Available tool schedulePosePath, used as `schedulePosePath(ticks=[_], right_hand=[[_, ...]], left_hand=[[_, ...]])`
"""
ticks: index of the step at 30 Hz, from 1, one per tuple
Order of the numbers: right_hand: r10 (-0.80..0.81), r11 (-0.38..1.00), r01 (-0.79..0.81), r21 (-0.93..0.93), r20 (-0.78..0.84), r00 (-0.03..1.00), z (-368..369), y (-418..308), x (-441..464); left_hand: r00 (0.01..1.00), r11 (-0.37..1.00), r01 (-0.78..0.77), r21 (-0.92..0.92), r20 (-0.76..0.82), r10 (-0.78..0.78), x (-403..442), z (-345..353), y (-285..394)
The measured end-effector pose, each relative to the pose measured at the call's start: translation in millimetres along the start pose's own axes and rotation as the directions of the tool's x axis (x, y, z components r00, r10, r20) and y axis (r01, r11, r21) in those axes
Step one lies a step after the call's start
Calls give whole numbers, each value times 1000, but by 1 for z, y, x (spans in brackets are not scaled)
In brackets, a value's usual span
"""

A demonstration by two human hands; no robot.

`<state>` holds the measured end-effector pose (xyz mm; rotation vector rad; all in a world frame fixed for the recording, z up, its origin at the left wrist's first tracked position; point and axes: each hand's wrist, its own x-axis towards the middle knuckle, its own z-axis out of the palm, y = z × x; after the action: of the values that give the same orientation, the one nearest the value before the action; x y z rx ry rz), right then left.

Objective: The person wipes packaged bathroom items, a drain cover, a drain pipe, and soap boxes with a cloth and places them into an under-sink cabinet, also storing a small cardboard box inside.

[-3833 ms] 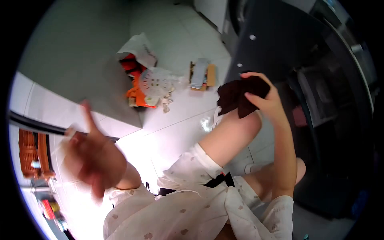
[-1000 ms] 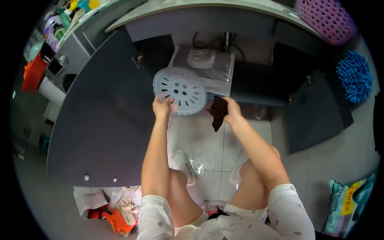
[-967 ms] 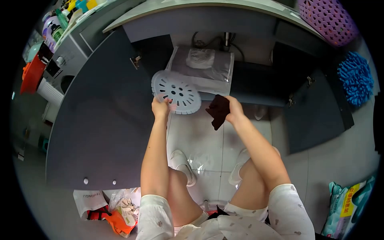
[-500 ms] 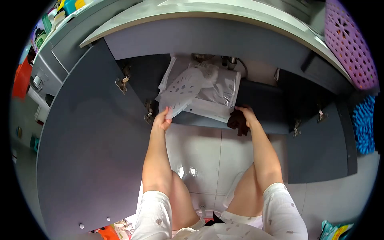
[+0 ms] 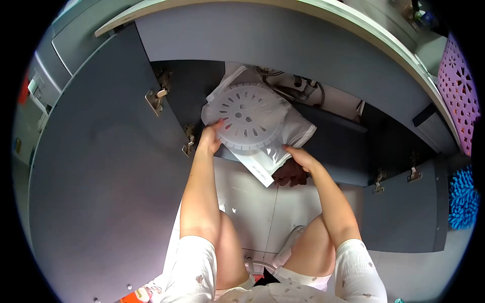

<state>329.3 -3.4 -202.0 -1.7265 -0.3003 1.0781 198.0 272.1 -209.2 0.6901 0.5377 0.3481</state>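
Note:
A round, translucent white plastic disc with slots and holes [image 5: 262, 117] faces up at the mouth of the open cabinet. My left hand [image 5: 211, 136] is closed on its left edge, thumb on top. Below and around the disc is a clear plastic bag with white edges [image 5: 299, 132], printed along one strip; whether the disc is partly inside it I cannot tell. My right hand [image 5: 303, 158] pinches the bag's right edge. Under that hand hangs a dark brown, crumpled, soft-looking piece [image 5: 290, 174], partly covered by the bag.
Grey cabinet doors stand open at left [image 5: 101, 166] and right [image 5: 404, 212], with metal hinges [image 5: 155, 102]. Pipes [image 5: 305, 91] run at the back of the cabinet. A counter edge [image 5: 242, 4] overhangs. A purple perforated basket [image 5: 457, 96] and a blue shaggy mop head [image 5: 462, 199] are at right.
The disc has turned from tilted to nearly flat, showing its full round face. The bag has rotated, its printed corner swinging toward me. My right hand has moved slightly down and left.

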Motion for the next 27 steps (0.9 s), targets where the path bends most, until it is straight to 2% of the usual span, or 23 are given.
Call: schedulePosePath(ticks=[4,5,7,8,10,11,12,13,14,15,16,17,18,21,23,25,27], right_hand=[[-119,990,125,59,-93,988,14,2,-4],[-97,980,116,164,-122,988,19,2,-7],[-82,969,104,226,-103,991,24,9,0],[-82,969,103,223,-104,991,26,13,1],[-256,914,321,247,-262,931,41,7,-10],[-253,914,319,250,-261,931,49,4,-13],[-312,868,409,281,-332,890,56,0,-16],[-363,814,496,301,-403,840,63,-4,-16],[-353,755,532,383,-445,823,68,-8,-13],[-351,755,530,385,-445,824,69,-11,-5],[-341,709,531,463,-435,834,70,-15,6],[-330,657,528,538,-424,843,72,-17,16],[-343,643,564,518,-463,817,86,-38,6],[-337,573,545,612,-431,837,116,-63,25],[-420,625,600,499,-433,798,139,-60,52],[-426,697,556,454,-361,829,158,-47,91],[-515,670,582,460,-276,812,175,-35,114]], left_hand=[[994,995,-97,20,42,96,-3,20,2],[989,990,-143,-6,34,143,-4,25,0],[981,981,-189,-36,25,190,-11,31,2],[975,976,-207,-69,69,212,-15,33,4],[967,970,-219,-101,112,230,-23,39,11],[950,949,-267,-170,119,288,-24,42,17],[931,921,-309,-239,122,344,-23,42,20],[933,922,-306,-238,119,340,-21,41,24],[922,898,-305,-317,137,362,-20,40,29],[910,868,-301,-394,154,386,-19,40,34],[924,864,-320,-389,73,375,-22,43,39],[925,866,-317,-387,74,372,-26,46,43],[919,853,-327,-407,72,387,-30,49,47],[921,850,-331,-409,57,386,-31,46,52],[949,857,-281,-433,8,315,-38,48,53],[958,873,-259,-414,7,288,-37,41,48],[980,938,-184,-293,-130,152,-41,37,43]])
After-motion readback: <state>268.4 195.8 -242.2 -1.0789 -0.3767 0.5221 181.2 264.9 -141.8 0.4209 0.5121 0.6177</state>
